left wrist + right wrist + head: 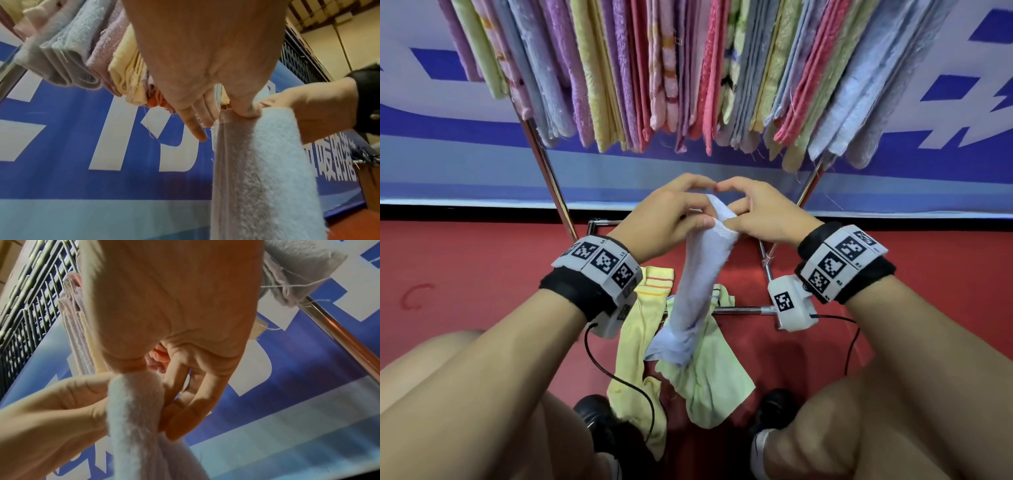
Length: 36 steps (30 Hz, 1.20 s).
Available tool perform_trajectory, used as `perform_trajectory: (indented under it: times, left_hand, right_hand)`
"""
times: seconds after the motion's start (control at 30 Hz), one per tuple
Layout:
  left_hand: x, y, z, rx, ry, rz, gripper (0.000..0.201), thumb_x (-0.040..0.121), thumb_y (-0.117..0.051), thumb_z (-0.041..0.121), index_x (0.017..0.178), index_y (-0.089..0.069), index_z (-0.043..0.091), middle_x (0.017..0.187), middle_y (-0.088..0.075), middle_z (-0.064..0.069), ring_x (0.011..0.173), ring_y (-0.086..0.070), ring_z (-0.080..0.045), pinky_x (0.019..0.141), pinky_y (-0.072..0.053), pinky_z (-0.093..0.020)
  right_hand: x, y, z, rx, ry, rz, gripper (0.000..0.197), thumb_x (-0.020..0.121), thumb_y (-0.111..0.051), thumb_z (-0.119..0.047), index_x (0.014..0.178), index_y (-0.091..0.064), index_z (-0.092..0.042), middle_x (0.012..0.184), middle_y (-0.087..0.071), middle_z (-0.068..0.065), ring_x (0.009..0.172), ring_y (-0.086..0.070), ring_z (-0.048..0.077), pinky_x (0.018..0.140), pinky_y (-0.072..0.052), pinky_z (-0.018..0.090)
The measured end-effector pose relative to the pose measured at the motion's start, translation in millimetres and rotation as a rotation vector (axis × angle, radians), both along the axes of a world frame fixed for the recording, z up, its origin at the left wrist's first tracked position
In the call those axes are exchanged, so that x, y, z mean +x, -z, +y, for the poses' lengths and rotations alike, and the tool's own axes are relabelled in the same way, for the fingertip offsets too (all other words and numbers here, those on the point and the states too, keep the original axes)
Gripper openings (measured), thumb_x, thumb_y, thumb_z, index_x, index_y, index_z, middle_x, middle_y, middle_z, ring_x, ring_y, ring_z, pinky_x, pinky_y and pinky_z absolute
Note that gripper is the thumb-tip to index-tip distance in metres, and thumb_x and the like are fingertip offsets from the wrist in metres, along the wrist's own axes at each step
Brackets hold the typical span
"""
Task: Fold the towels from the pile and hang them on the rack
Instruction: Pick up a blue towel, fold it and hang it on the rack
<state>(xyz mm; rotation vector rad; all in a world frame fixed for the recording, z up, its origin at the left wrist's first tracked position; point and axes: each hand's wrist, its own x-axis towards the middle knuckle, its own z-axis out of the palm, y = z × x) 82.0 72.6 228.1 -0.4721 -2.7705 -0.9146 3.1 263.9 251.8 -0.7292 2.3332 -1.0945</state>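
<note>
A pale lavender-blue towel (702, 274) hangs bunched from both hands in front of the rack. My left hand (671, 212) pinches its top edge from the left, and my right hand (753, 212) pinches the same edge from the right, fingertips of both almost meeting above it. The towel (259, 170) fills the left wrist view below my thumb; in the right wrist view the towel (135, 426) sits between both hands. Its lower end rests on the pile: a yellow towel (637, 346) and a light green towel (705, 383) on the red floor.
The rack's chrome legs (551, 185) and base bar (743, 311) stand just behind the pile. Several folded towels (688, 68) in purple, yellow, pink, grey and blue crowd the rack overhead. A blue and white banner (448, 154) backs it. My knees and shoes flank the pile.
</note>
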Motion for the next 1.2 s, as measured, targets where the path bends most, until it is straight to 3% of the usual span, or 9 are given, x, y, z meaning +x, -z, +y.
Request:
perform_trajectory:
  times: [0.1,0.23,0.37,0.5,0.6,0.8,0.93,1.1,1.2]
  left_hand:
    - [0,0,-2,0.042,0.043,-0.061,0.01,0.096,-0.066,0.02,0.099,-0.074,0.014,0.137,-0.059,0.0,0.117,-0.059,-0.013,0.097,-0.044,-0.027]
    - [3,-3,-3,0.097,-0.004,-0.06,0.01,0.093,-0.069,0.023,0.098,-0.076,0.018,0.099,-0.07,0.002,0.092,-0.063,-0.013,0.085,-0.048,-0.032]
    - [5,-4,0,0.13,-0.042,-0.04,0.013,0.091,-0.072,0.028,0.1,-0.079,0.021,0.09,-0.067,0.001,0.086,-0.063,-0.016,0.08,-0.047,-0.03]
    - [4,-4,-2,0.171,-0.097,-0.008,0.025,0.09,-0.072,0.031,0.114,-0.074,0.024,0.091,-0.069,0.007,0.086,-0.063,-0.008,0.081,-0.045,-0.02]
    - [2,-8,-3,0.268,-0.189,-0.115,0.036,0.089,-0.075,0.035,0.122,-0.07,0.021,0.091,-0.07,0.008,0.081,-0.061,0.004,0.078,-0.044,-0.014]
    - [2,-7,2,0.464,-0.151,-0.313,0.014,0.085,-0.08,0.019,0.078,-0.068,0.017,0.073,-0.065,0.004,0.066,-0.054,0.001,0.066,-0.044,-0.014]
    - [-4,-14,3,0.645,-0.194,-0.217,0.005,0.089,-0.074,0.016,0.091,-0.073,0.012,0.086,-0.073,-0.023,0.078,-0.062,-0.013,0.077,-0.054,-0.037]
    - [-6,-24,-2,0.776,-0.254,-0.148,0.003,0.092,-0.071,0.011,0.09,-0.072,0.014,0.078,-0.074,0.008,0.074,-0.067,-0.003,0.068,-0.052,-0.02]
    - [-4,-16,-2,0.901,-0.276,-0.269,0.028,0.086,-0.076,0.034,0.102,-0.074,0.011,0.1,-0.077,-0.001,0.095,-0.071,-0.012,0.082,-0.054,-0.027]
  right_hand:
    - [-3,-1,4,-0.004,-0.069,-0.089,0.045,0.09,-0.058,0.011,0.129,-0.054,-0.011,0.065,-0.064,-0.007,0.055,-0.048,0.007,0.058,-0.036,0.019]
    - [-3,-1,4,-0.007,-0.065,-0.105,0.05,0.089,-0.056,0.009,0.133,-0.057,-0.014,0.078,-0.069,-0.003,0.077,-0.058,0.015,0.075,-0.044,0.028]
    - [3,-1,7,-0.002,-0.053,-0.079,0.026,0.093,-0.065,-0.032,0.117,-0.072,-0.025,0.096,-0.07,-0.01,0.093,-0.061,0.007,0.082,-0.051,0.032]
    - [3,4,11,0.017,-0.09,0.138,0.026,0.087,-0.079,-0.041,0.095,-0.078,-0.016,0.076,-0.071,0.003,0.073,-0.062,0.009,0.083,-0.057,0.049]
    - [-4,5,11,-0.027,-0.087,0.286,0.016,0.094,-0.074,-0.032,0.097,-0.079,-0.017,0.075,-0.07,-0.006,0.069,-0.06,0.005,0.076,-0.053,0.04]
    - [-9,5,16,-0.185,-0.011,0.154,0.013,0.096,-0.071,-0.015,0.101,-0.077,-0.004,0.056,-0.061,-0.02,0.054,-0.052,-0.005,0.06,-0.039,0.013]
    - [-1,7,7,-0.566,0.184,-0.079,0.023,0.089,-0.077,-0.019,0.107,-0.073,-0.005,0.094,-0.078,0.002,0.09,-0.072,0.011,0.081,-0.058,0.027]
    - [16,29,-16,-0.53,0.197,-0.281,0.046,0.078,-0.083,-0.027,0.111,-0.072,0.003,0.115,-0.075,0.019,0.113,-0.07,0.03,0.102,-0.055,0.049]
    - [17,21,-22,-0.62,0.306,-0.191,0.047,0.078,-0.078,-0.034,0.107,-0.073,0.003,0.109,-0.076,0.021,0.099,-0.071,0.026,0.091,-0.056,0.05]
